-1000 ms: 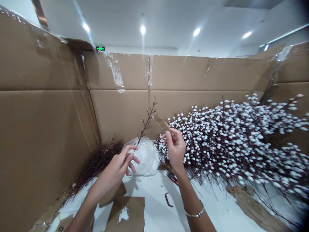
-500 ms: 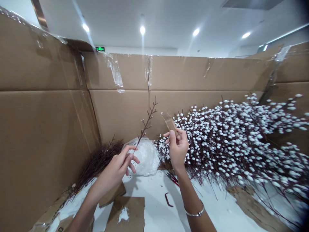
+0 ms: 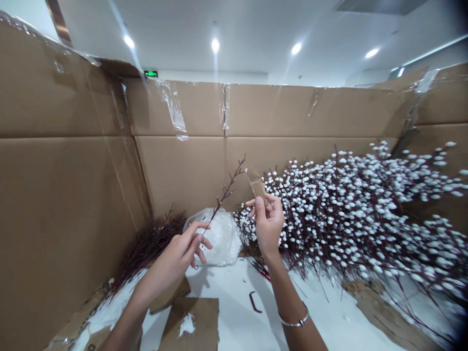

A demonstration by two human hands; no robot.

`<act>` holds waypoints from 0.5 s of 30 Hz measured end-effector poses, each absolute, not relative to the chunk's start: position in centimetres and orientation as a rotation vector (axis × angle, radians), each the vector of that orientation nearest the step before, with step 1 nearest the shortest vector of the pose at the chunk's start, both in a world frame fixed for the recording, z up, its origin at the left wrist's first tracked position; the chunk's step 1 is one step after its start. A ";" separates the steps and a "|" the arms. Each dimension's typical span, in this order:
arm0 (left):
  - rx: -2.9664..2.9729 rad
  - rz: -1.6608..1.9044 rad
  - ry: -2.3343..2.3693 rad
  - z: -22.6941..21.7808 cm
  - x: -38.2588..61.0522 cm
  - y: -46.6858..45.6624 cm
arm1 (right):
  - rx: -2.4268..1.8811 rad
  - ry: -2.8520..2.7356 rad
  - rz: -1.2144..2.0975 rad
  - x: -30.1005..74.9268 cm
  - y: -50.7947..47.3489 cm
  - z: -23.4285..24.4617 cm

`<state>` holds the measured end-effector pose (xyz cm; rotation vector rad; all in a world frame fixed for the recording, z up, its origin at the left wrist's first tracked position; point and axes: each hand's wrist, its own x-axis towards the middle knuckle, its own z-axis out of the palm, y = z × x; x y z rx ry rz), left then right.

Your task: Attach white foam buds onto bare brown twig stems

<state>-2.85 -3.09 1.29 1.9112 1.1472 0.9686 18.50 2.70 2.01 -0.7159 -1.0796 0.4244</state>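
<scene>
Head view, hand-held twig, green exit sign

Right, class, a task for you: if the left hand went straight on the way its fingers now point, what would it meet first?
Probably the white plastic-wrapped bundle just ahead of the left hand, though depth is unclear and the fingertips may already be very near it.
</scene>
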 end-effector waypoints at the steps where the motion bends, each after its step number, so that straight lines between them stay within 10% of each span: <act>1: 1.914 0.969 1.147 1.3 -2.9 -3.1 | -0.716 -1.084 0.422 18.5 2.7 2.0; 15: 1.908 0.969 1.155 1.6 -2.9 -3.2 | -0.716 -1.102 0.411 18.5 2.8 1.9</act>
